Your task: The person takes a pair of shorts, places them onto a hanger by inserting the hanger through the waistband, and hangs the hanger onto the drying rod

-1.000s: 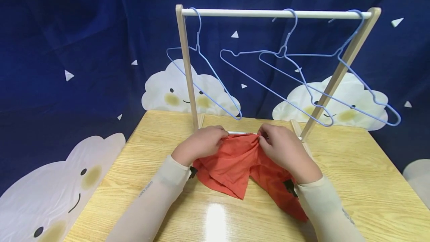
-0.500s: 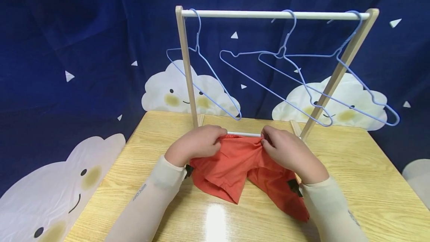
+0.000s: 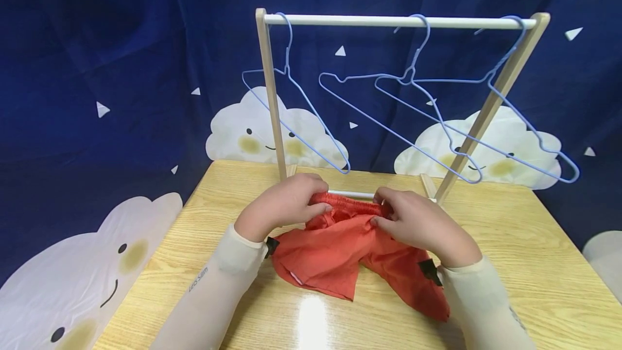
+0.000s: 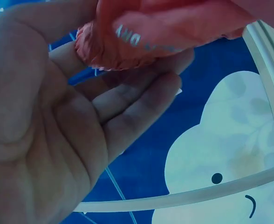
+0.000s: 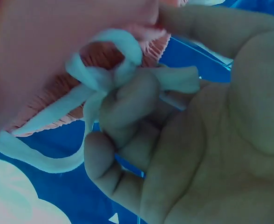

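Red shorts (image 3: 330, 255) with a gathered elastic waistband (image 3: 351, 205) hang between both hands, low over the table, legs toward the front. My left hand (image 3: 284, 204) pinches the waistband's left side, thumb in front and fingers behind. Pale lettering (image 4: 148, 43) shows on the cloth in the left wrist view. At the other end, my right hand (image 3: 425, 226) grips the waistband between thumb and fingers. A white drawstring (image 5: 104, 77), tied in a bow, lies against the curled fingers in the right wrist view. The front of the waist sags below the back edge.
Behind the hands stands a wooden rack (image 3: 478, 123) with a white top rail (image 3: 350, 20) and a lower bar (image 3: 351, 194). Three blue wire hangers (image 3: 311, 106) hang from the rail. A dark blue curtain (image 3: 97, 31) with clouds backs the wooden table (image 3: 510, 242).
The waist of the shorts has parted: its front edge has dropped toward me and the gathered back edge now shows. Both hands stay near the same spot, the left thumb straighter.
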Motion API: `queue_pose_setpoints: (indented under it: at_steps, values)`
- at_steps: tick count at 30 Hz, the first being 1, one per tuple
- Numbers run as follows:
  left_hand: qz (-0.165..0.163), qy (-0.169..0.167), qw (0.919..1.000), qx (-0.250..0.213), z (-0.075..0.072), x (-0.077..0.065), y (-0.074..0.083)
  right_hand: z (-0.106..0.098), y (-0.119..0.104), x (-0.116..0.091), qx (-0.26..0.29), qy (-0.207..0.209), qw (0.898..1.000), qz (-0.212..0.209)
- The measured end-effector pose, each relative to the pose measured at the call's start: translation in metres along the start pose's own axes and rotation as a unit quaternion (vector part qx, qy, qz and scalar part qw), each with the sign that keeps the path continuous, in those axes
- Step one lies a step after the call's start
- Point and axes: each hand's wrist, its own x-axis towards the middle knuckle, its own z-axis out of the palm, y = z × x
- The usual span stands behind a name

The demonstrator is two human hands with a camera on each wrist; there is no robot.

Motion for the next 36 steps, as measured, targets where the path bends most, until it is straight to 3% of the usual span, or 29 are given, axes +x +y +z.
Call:
queue_pose_setpoints:
  at_steps: [8,14,19,28,36]
  values:
    - [0.020,0.048,0.9983,0.024,-0.007,-0.002,0.007,0.000,0.003,0.000,0.044,-0.057,0.997,-0.021]
    - [0.030,0.105,0.9935,0.033,-0.014,-0.007,0.016,0.001,0.011,0.002,0.054,-0.083,0.994,-0.040]
    - [0.018,0.132,0.9906,0.031,-0.022,-0.011,0.020,0.001,0.022,0.001,0.063,-0.100,0.993,-0.014]
    - [0.009,0.155,0.9873,0.032,-0.028,-0.016,0.019,-0.003,0.037,0.001,0.079,-0.121,0.989,-0.009]
    - [-0.001,0.162,0.9864,0.028,-0.032,-0.020,0.020,-0.005,0.046,0.001,0.115,-0.142,0.981,-0.057]
